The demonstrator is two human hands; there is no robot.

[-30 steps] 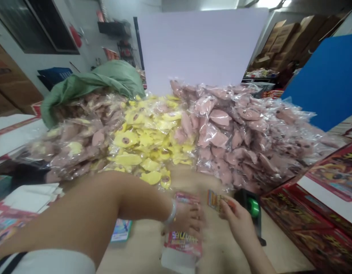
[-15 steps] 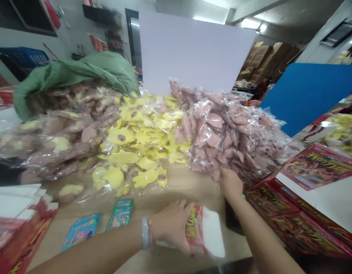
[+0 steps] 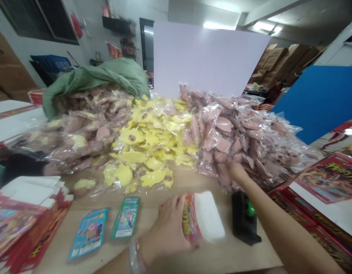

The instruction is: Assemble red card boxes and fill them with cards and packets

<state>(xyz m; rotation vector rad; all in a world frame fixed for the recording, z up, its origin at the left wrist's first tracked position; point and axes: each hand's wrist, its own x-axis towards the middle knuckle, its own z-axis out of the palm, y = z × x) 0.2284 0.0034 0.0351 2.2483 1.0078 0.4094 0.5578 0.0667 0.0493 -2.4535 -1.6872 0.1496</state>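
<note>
My left hand (image 3: 168, 224) is wrapped round a small red and white box (image 3: 203, 217) held just above the wooden table (image 3: 164, 262). My right hand (image 3: 236, 173) reaches forward into the pile of pink toys in clear bags (image 3: 244, 133); its fingers are closed among the bags, and what they hold is hidden. A heap of yellow bagged toys (image 3: 149, 144) lies in the middle, and another mixed pile of pink and yellow bagged toys (image 3: 79, 133) on the left.
A black tape dispenser with a green roll (image 3: 244, 219) stands right of the box. Two card packets, blue (image 3: 88, 236) and green (image 3: 126, 217), lie on the table. Flat red boxes (image 3: 19, 228) are stacked at left, red cartons (image 3: 330, 182) at right. A green sack (image 3: 102, 78) tops the left pile.
My left hand picked the red and white box off the table and turned it. My right hand left the card by the dispenser and reached into the pink pile.
</note>
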